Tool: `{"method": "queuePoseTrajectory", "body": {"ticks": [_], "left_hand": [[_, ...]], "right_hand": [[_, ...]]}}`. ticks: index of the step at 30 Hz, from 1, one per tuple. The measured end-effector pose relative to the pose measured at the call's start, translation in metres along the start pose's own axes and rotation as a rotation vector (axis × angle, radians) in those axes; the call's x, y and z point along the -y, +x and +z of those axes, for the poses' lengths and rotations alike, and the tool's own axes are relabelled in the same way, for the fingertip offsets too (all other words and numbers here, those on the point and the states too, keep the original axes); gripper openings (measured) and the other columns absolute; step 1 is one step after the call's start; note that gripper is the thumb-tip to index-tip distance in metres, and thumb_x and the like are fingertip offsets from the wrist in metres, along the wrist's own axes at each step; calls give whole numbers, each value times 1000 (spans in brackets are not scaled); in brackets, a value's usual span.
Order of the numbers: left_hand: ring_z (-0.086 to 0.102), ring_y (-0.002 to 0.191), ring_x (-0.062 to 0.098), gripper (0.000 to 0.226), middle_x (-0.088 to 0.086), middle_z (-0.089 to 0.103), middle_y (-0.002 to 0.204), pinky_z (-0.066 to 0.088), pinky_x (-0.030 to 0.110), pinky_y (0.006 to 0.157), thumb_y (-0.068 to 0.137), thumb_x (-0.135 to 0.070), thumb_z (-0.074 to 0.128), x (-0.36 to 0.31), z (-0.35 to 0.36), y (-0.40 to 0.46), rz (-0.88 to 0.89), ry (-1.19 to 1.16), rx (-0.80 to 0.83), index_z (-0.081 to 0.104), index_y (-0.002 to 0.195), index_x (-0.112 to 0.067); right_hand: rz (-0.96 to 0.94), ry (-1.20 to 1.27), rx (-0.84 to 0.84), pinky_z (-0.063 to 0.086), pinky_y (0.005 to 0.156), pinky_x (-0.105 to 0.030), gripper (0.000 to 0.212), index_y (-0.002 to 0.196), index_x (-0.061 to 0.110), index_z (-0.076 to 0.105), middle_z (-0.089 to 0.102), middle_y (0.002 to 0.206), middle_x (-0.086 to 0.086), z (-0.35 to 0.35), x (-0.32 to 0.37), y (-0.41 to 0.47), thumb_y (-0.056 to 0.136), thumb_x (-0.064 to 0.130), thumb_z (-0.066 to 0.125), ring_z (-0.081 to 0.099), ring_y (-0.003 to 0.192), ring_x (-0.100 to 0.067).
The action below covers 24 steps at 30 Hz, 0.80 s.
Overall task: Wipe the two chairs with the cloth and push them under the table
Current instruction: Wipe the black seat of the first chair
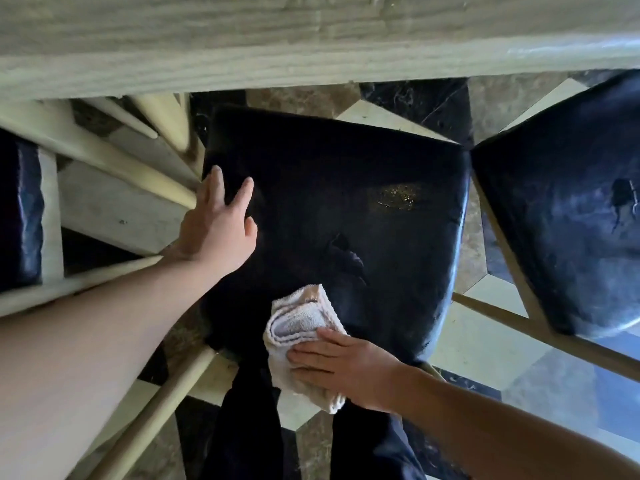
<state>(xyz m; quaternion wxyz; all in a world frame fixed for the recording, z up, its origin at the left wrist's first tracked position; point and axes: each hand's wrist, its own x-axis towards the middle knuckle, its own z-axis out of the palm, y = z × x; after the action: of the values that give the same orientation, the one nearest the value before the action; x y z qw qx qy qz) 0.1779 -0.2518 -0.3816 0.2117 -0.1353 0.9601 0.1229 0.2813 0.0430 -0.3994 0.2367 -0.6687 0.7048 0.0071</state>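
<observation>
Two dark-cushioned chairs in clear view: middle chair (346, 209) just below the table (311, 46) edge, second chair (568, 202) just beside it on the right; a third dark seat (19, 209) shows partly at far left. One folded white cloth (304, 334) lies on the near edge of the middle chair's seat, right hand (343, 367) pressing it flat with straight fingers, gripping nothing. Left hand (218, 223) rests on the seat's left side, fingers spread and loose, holding nothing; one crumb-like stain (396, 197) on the seat, patterned floor (485, 348) beneath.
</observation>
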Motion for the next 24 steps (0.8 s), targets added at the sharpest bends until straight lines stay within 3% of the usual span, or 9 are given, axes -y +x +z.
{"method": "queuePoseTrajectory", "body": {"ticks": [4, 9, 13, 16, 20, 22, 24], "left_hand": [[17, 150, 37, 68, 21, 11, 164, 48, 53, 90, 92, -24, 55, 0, 4, -1, -6, 7, -18, 29, 155, -24], [17, 150, 37, 67, 25, 13, 163, 48, 53, 94, 91, -20, 55, 0, 9, -3, 5, -18, -63, 30, 154, -20], [15, 150, 37, 66, 25, 11, 163, 42, 54, 102, 93, -19, 53, -2, 9, -5, -1, -24, -59, 29, 154, -20], [32, 144, 39, 66, 19, 17, 164, 48, 55, 91, 91, -10, 51, -4, 1, -2, -45, -22, -54, 35, 153, -26], [60, 112, 44, 71, 15, 40, 155, 50, 49, 76, 82, 2, 48, 0, -15, 6, -33, -11, -69, 44, 147, -25], [64, 86, 45, 69, 20, 62, 131, 47, 47, 68, 80, 4, 48, -1, -21, 10, -55, -32, -115, 44, 145, -18], [61, 74, 43, 66, 24, 69, 100, 45, 45, 65, 81, 3, 48, -4, -25, 14, -116, -44, -136, 40, 144, -13]], "right_hand": [[-99, -140, 64, 7, 124, -42, 74, 154, 27, 35, 28, 163, 9, 10, -24, -44, 84, 29, 60, 20, 152, -15], [-225, -142, 112, 2, 125, -43, 82, 154, 27, 32, 22, 166, 7, 1, -65, -76, 81, 16, 67, 8, 154, -17], [-210, -160, 140, 18, 121, -45, 78, 152, 26, 40, 27, 163, 6, -11, -104, -98, 78, 12, 58, 20, 152, -18], [-6, -148, 77, 22, 116, -44, 83, 151, 20, 42, 34, 159, 2, -21, -134, -118, 72, 1, 55, 30, 148, -22], [462, 65, -125, 24, 121, -49, 88, 151, 15, 40, 35, 160, -7, -38, -151, -110, 69, -8, 61, 28, 149, -29], [832, 303, -314, 15, 124, -48, 95, 154, 12, 34, 26, 163, -10, -49, -147, -68, 67, -12, 63, 17, 153, -28], [1194, 509, -451, 4, 125, -49, 94, 158, 11, 25, 15, 166, -11, -68, -146, -8, 71, -9, 56, 5, 155, -27]]}}
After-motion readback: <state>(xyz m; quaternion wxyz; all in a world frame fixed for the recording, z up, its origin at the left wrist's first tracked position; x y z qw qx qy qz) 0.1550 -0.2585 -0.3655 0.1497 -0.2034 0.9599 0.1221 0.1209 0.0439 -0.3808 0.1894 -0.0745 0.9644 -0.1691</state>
